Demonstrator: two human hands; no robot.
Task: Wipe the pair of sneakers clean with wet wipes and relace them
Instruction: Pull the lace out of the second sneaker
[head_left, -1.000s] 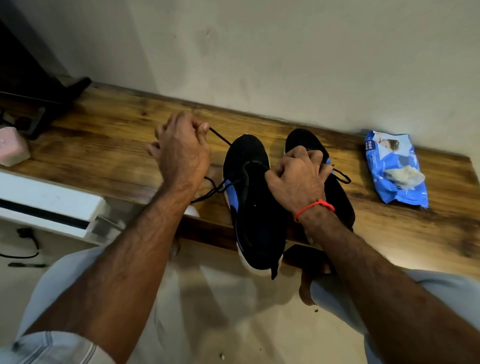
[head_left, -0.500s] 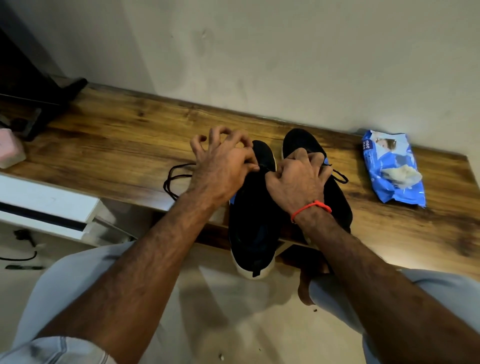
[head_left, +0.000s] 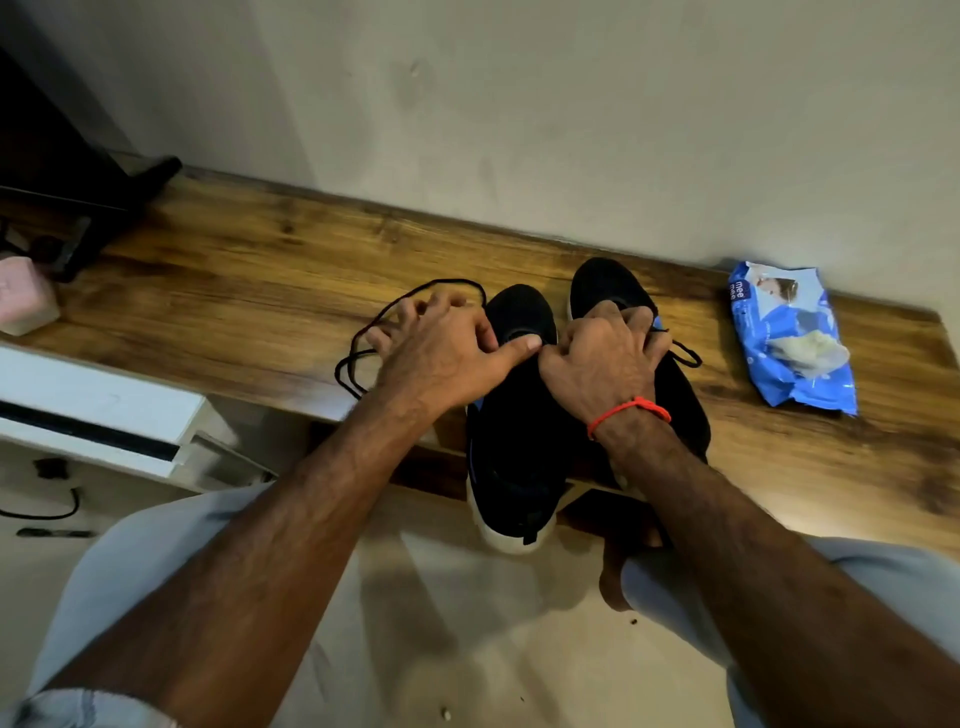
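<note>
Both hands (head_left: 519, 353) stay; lace (head_left: 363, 353) sprawls wider.

- Plain off-white wall (head_left: 571, 114) ahead of me, a few small marks and scuffs on it.
- Long wooden bench top (head_left: 249, 280) runs along the wall, dark brown grain, glossy; bright patch of light on its near edge at right.
- Dark black furniture or stand (head_left: 57, 171) at far left, one foot resting on the wood.
- Pink block-like item (head_left: 23, 301) on the wood at left edge, blurred.
- White unit with a black stripe (head_left: 93, 421) below the bench, left side.
- Pale floor (head_left: 467, 639) under me, shadows across it, a couple of small crumbs.
- Black cable (head_left: 47, 512) on floor, far left.
</note>
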